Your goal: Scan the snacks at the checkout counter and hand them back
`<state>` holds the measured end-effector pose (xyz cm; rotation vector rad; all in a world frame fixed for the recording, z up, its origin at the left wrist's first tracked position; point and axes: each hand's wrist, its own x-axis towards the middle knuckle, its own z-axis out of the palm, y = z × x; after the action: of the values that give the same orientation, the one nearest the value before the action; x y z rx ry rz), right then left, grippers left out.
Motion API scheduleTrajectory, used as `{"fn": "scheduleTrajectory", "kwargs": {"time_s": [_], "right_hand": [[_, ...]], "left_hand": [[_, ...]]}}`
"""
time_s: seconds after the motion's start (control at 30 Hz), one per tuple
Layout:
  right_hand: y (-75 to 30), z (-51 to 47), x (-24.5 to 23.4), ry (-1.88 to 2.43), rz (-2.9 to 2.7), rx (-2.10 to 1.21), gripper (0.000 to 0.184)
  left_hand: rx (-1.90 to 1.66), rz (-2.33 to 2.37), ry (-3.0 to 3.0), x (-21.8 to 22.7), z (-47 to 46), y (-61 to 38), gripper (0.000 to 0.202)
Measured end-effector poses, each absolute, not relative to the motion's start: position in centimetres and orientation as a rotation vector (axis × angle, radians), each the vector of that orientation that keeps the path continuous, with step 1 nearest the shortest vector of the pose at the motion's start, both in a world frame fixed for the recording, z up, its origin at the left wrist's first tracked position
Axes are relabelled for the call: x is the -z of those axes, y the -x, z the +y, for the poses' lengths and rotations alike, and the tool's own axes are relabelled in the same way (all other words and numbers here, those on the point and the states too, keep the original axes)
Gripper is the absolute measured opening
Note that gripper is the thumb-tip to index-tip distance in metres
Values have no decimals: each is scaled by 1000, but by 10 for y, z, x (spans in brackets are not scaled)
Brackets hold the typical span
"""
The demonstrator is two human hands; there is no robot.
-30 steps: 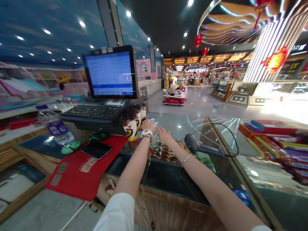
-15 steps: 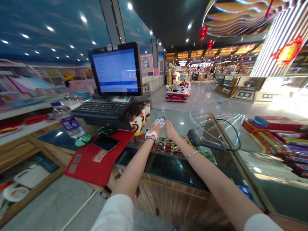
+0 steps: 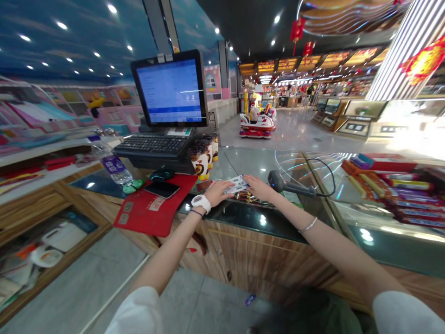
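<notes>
A person's left hand (image 3: 217, 193), with a white round-faced watch (image 3: 200, 202) and a dark band (image 3: 197, 212) at the wrist, lies palm down at the left end of a flat, white, printed strip of small pieces (image 3: 238, 184). The right hand (image 3: 259, 189), below a thin silver bangle (image 3: 308, 225) on the forearm, reaches the strip's right end. The fingers of both hands are at its edges, but whether they are clamped on it or only resting there cannot be told. The strip is over the glass-topped counter (image 3: 252, 160), between the two hands, above a row of brown and gold wrapped packets (image 3: 248, 198).

Just right of the right hand lies a dark grey handheld scanner (image 3: 290, 186) with a black cable. Left of the strip and a little farther off, white, brown and yellow patterned cups (image 3: 200, 163) stand in a line beside a black keyboard (image 3: 153, 144) and a black-framed monitor (image 3: 170, 92). Nearer on the left, a black phone (image 3: 162, 189) lies on a red mat (image 3: 149, 215). Colourful wrapped bars (image 3: 403, 185) lie at the far right.
</notes>
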<state>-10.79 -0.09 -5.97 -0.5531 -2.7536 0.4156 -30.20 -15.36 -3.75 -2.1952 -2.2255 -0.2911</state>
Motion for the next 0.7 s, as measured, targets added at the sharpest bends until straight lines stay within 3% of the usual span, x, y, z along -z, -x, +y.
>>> {"fn": "scheduleTrajectory", "kwargs": {"time_s": [0.17, 0.37, 0.7], "right_hand": [[100, 3, 47, 599, -2733, -380, 44], [98, 2, 45, 646, -2663, -356, 38], [96, -3, 36, 560, -2512, -371, 44]], "left_hand": [[244, -2300, 2198, 29, -128, 305, 62], [350, -2266, 2109, 32, -113, 305, 51], [485, -2221, 2041, 27, -117, 296, 41]]}}
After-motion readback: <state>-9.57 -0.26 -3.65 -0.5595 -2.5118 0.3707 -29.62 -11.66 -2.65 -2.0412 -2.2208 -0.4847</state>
